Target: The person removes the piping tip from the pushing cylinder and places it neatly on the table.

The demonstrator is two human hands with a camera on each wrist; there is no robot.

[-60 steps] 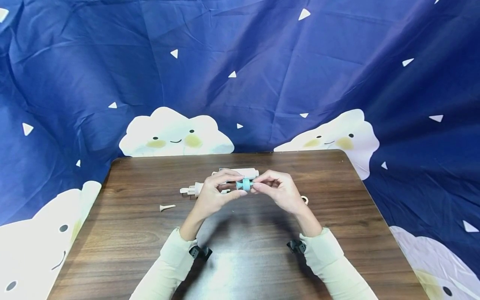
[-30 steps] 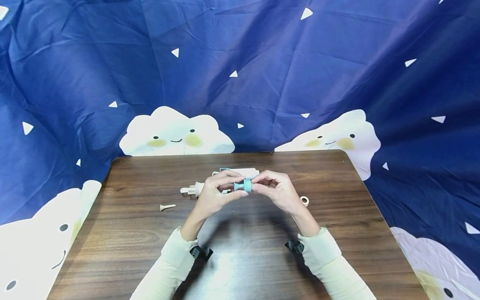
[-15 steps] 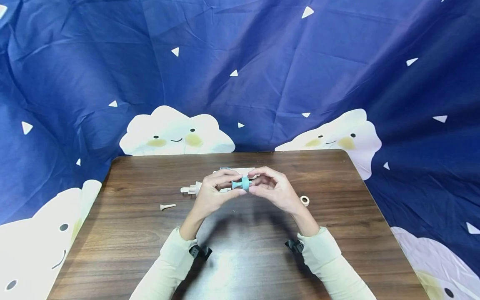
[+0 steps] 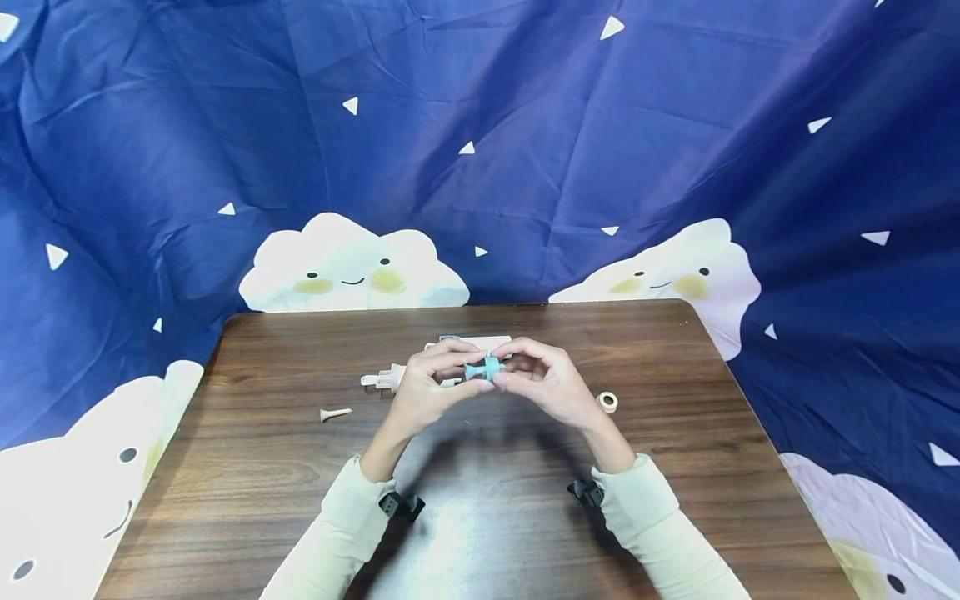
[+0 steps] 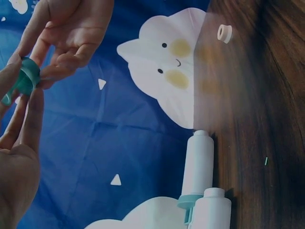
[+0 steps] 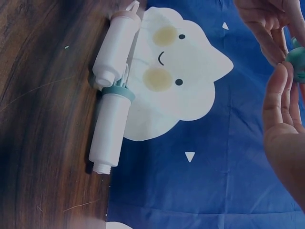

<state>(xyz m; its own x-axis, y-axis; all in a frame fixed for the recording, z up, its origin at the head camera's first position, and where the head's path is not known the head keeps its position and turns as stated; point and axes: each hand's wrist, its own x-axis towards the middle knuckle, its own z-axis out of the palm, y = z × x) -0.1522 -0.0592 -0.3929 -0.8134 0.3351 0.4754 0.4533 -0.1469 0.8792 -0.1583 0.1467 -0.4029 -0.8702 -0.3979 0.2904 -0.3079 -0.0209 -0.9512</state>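
Note:
Above the table, both hands meet at a small teal plastic piece [image 4: 492, 367] with a round collar and a flared end. My left hand [image 4: 420, 387] pinches it between thumb and fingers from the left. From the right, my right hand [image 4: 553, 385] pinches the collar with thumb and fingertips. In the left wrist view the teal piece [image 5: 28, 76] shows between the fingers of both hands, partly covered. At the edge of the right wrist view, only part of the teal piece [image 6: 296, 59] is visible.
Behind the hands lie a white cylinder [image 6: 110, 133] with a teal collar and a white cylinder [image 6: 115, 47] with a pinkish collar. A small beige flared piece [image 4: 335, 413] lies left on the table [image 4: 262, 492]. A cream ring [image 4: 607, 402] lies right.
The right-hand fingers have shifted slightly left along the teal piece and changed their grip on its collar. The left hand stays nearly still. The things on the table have not moved.

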